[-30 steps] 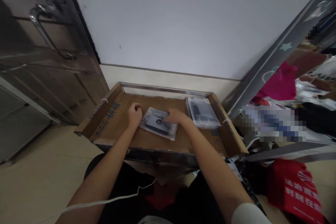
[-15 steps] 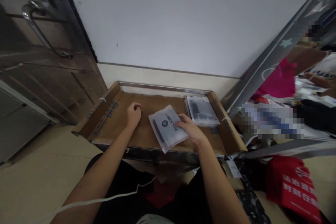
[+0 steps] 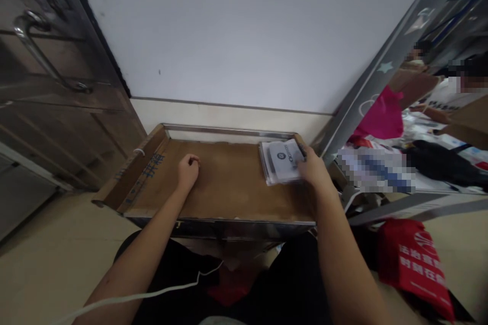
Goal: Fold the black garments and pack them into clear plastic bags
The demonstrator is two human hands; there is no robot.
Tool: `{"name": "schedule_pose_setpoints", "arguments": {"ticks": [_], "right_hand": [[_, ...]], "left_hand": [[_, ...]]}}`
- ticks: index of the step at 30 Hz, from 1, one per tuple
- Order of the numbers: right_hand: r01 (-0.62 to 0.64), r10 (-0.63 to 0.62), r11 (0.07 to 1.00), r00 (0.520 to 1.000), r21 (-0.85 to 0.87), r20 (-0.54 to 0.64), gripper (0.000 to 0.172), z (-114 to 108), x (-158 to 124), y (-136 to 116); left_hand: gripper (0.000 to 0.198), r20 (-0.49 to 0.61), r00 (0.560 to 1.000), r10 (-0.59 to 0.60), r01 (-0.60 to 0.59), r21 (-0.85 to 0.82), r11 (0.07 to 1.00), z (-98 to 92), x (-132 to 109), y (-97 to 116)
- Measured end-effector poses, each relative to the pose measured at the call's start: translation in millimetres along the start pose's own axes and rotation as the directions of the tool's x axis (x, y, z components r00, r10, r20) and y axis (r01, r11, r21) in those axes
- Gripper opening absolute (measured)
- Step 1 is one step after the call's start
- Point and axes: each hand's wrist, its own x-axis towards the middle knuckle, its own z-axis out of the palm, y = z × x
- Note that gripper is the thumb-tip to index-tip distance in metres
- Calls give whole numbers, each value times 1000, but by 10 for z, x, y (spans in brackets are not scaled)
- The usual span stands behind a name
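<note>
My right hand [image 3: 314,168] grips the right edge of a frosted plastic zip pouch [image 3: 281,163] with a round black logo and a dark item inside. This pouch lies on top of a small stack of similar pouches at the right end of a cardboard-lined table [image 3: 229,183]. My thumb is over the pouch's face, and the other fingers are partly hidden at its far edge. On the cardboard left of the middle rests my left hand [image 3: 188,172], its fingers curled in loosely with nothing visible in them.
Folded cardboard sides [image 3: 131,167] border the table, and a white wall [image 3: 244,35] stands behind it. A wooden door with a metal handle [image 3: 49,53] is at left. At right are a cluttered table with a pink bag [image 3: 383,114], a red bag [image 3: 414,264] below and a person. A white cable [image 3: 152,290] crosses my lap.
My right hand has carried the pouch from the table's middle to the right, onto the stack. My left hand stays curled on the cardboard. The view has shifted slightly.
</note>
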Motion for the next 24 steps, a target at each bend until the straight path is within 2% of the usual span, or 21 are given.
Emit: {"name": "schedule_pose_setpoints", "arguments": {"ticks": [2, 4, 5, 7, 10, 12, 18, 24], "right_hand": [[24, -44, 968, 996, -250, -75, 52, 31, -85, -157], [99, -166, 912, 977, -397, -137, 43, 106, -220, -349], [169, -246, 886, 961, -432, -127, 42, 161, -288, -433], [341, -369, 829, 929, -443, 23, 48, 294, -392, -536], [406, -334, 812, 912, -418, 237, 67, 487, -420, -515], [398, -295, 811, 911, -428, 288, 73, 560, -357, -427], [411, -291, 797, 903, -442, 315, 67, 552, -43, -232], [409, -267, 785, 901, -465, 340, 64, 571, 104, -311]], "left_hand": [[16, 9, 1000, 15, -15, 3, 1000, 3, 4, -25], [16, 17, 999, 28, -28, 13, 1000, 2, 8, -52], [16, 19, 999, 35, -36, 20, 999, 1, 9, -64], [16, 24, 998, 51, -52, 37, 998, 0, 12, -85], [16, 22, 998, 58, -59, 38, 998, 4, 17, -107], [15, 29, 998, 56, -56, 25, 998, 8, 19, -116], [16, 30, 997, 70, -71, 49, 996, 22, 17, -112], [16, 44, 996, 77, -80, 84, 993, 26, 34, -157]]}}
